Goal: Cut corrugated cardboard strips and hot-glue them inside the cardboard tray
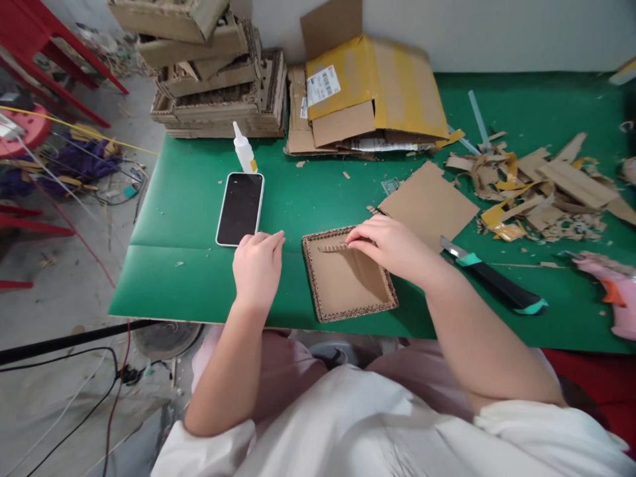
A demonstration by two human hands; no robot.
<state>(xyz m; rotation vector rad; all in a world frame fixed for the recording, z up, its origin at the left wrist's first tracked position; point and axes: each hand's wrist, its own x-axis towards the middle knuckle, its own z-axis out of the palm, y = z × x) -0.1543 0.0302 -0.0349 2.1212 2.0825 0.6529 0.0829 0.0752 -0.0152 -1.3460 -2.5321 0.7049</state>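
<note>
My right hand (390,245) pinches one end of a short corrugated cardboard strip (330,249). The strip is over the far part of a shallow square cardboard tray (342,291), whose low walls show corrugated edges. To the left of the tray, my left hand (257,268) is closed, thumb and fingers pressed together. Whether anything small is between them I cannot make out. Just beyond that hand lies a white-edged phone (240,209) with a dark screen. Behind the phone stands a white glue bottle (244,150) with a pointed nozzle.
On the green table (163,278), a flat cardboard piece (432,199) and a utility knife (497,278) lie right of the tray. Farther right are cardboard scraps (551,185) and a pink glue gun (609,285). Stacked cardboard trays (213,73) and a yellow-taped box (382,86) stand behind.
</note>
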